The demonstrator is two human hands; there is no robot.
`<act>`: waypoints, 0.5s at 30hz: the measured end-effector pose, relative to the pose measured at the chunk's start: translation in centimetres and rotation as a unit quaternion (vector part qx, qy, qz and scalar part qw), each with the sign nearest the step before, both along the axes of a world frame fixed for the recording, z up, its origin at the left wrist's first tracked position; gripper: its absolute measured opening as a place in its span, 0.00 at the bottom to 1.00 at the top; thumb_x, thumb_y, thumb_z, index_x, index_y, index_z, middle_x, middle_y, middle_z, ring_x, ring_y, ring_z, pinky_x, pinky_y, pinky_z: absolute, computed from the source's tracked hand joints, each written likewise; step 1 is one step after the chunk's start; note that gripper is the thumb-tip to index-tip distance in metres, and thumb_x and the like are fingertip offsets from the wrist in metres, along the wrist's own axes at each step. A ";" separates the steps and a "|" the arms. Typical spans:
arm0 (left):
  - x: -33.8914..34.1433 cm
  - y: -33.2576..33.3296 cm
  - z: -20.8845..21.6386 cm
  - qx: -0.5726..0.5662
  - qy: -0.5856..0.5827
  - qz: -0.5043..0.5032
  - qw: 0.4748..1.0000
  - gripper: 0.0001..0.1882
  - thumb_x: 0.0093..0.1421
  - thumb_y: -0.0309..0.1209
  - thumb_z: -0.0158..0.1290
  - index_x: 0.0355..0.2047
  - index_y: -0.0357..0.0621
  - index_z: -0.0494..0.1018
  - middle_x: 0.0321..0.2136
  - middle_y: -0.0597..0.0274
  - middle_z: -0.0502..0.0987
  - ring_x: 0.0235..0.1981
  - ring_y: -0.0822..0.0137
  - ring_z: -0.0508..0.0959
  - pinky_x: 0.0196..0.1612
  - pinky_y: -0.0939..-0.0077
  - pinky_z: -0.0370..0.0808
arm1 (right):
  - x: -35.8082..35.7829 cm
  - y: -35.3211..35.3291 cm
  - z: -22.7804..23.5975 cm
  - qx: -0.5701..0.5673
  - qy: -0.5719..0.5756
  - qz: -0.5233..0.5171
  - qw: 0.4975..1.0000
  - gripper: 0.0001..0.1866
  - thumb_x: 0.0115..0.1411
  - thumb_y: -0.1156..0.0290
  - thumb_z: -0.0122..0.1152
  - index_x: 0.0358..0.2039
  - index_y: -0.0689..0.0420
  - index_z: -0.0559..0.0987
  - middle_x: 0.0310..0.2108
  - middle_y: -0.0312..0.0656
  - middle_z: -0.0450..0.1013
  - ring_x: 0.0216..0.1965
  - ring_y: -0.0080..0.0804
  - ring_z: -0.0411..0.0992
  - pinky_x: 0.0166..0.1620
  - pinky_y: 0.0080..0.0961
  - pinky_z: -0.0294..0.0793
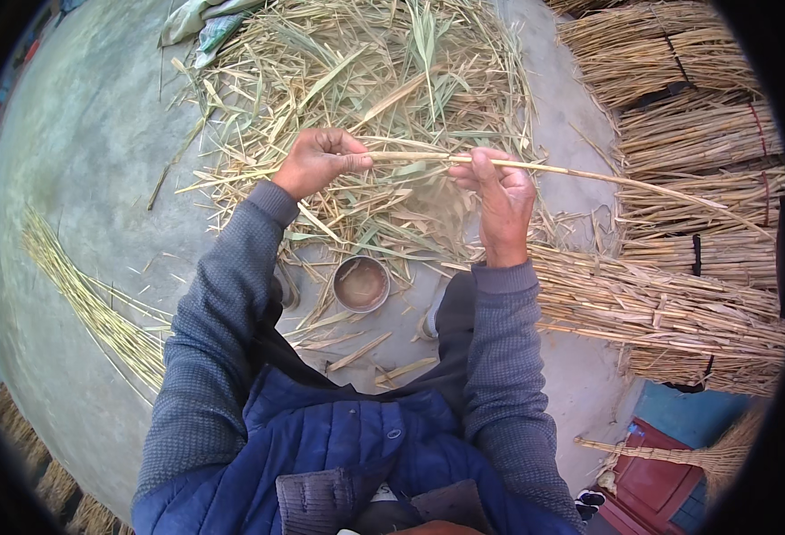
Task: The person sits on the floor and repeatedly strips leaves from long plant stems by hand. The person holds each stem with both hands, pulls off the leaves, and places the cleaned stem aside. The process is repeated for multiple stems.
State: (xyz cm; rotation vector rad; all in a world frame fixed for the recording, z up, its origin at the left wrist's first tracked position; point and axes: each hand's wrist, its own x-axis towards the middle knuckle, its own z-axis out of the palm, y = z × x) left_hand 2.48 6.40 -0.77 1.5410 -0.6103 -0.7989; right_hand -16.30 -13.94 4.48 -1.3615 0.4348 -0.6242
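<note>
A long pale reed stalk stretches across in front of me, its thin tip reaching out to the right over the stacked bundles. My left hand pinches its thicker end between thumb and fingers. Farther along the same stalk, my right hand is closed around it, the thumb pressing on top. Beneath both hands spreads a heap of dry leaves and stripped husks, straw-coloured with some green.
Several tied reed bundles are stacked along the right, with loose stalks nearer me. A round bowl sits between my feet. Thin greenish stalks lie at left. A broom is at lower right, a cloth sack at the far left.
</note>
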 end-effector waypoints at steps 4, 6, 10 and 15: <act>1.0 0.4 0.3 -0.002 0.027 0.049 0.998 0.10 0.57 0.29 0.66 0.36 0.37 0.79 0.29 0.62 0.83 0.29 0.77 0.81 0.32 0.82 0.76 | 0.0 -0.2 -0.5 0.009 -0.008 0.012 1.000 0.13 0.66 0.68 0.62 0.44 0.66 0.76 0.33 0.46 0.79 0.32 0.29 0.81 0.35 0.19 0.80; 2.3 1.2 0.4 -0.104 0.092 0.135 0.981 0.11 0.58 0.31 0.65 0.36 0.38 0.78 0.29 0.61 0.83 0.30 0.75 0.81 0.32 0.81 0.76 | -0.3 -1.0 -0.7 0.030 0.003 -0.022 0.999 0.13 0.66 0.68 0.62 0.44 0.66 0.76 0.33 0.47 0.79 0.32 0.29 0.81 0.35 0.18 0.80; 5.8 3.7 0.2 -0.104 0.085 0.254 0.958 0.09 0.62 0.32 0.62 0.38 0.40 0.77 0.30 0.63 0.83 0.30 0.75 0.80 0.33 0.83 0.73 | -1.0 -2.1 -1.0 0.033 0.004 -0.049 0.998 0.15 0.65 0.68 0.63 0.44 0.66 0.76 0.32 0.47 0.79 0.31 0.29 0.81 0.34 0.18 0.81; 6.0 4.3 -1.1 0.199 -0.481 0.164 0.838 0.16 0.58 0.41 0.63 0.34 0.40 0.77 0.24 0.59 0.80 0.27 0.64 0.75 0.31 0.67 0.70 | -0.8 -2.2 -1.3 0.017 0.020 -0.071 0.997 0.16 0.64 0.66 0.64 0.44 0.67 0.76 0.31 0.46 0.79 0.29 0.28 0.80 0.32 0.16 0.80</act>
